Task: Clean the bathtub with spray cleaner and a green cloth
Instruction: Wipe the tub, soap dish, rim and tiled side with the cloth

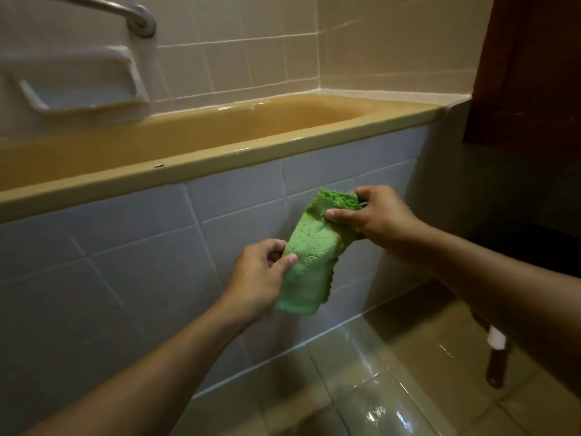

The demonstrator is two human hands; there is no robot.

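Two bare hands hold one green cloth (pixel 311 256) in front of the bathtub (pixel 220 158). The cloth is fluffy and folded over. It hangs in the air near the middle of the view, a bit toward five o'clock.

The left hand (pixel 261 275) is at the low end of the cloth, at about seven o'clock from its middle. Its thumb lies on the front of the cloth and its fingers curl behind, so it pinches the cloth. The right hand (pixel 377 215) is at the top end, at about one o'clock from the cloth's middle. Its thumb presses on the front and its fingers wrap over the bunched top edge, so it grips the cloth too. The bottom corner of the cloth hangs loose.

The bathtub is yellow-brown. Its long rim runs from nine o'clock up toward two o'clock, above the hands. The cloth does not touch the tub. Pale tiles (pixel 125 262) cover the side of the tub, behind the cloth.

At eleven o'clock a white soap dish (pixel 78 80) sticks out of the wall, and a metal bar (pixel 138 18) is fixed just above it. At two o'clock there is a dark brown wooden panel (pixel 534 73). The floor (pixel 408 372) at five o'clock is shiny and looks wet. A black and white stick (pixel 496 360) stands at four o'clock; I cannot tell what it is.
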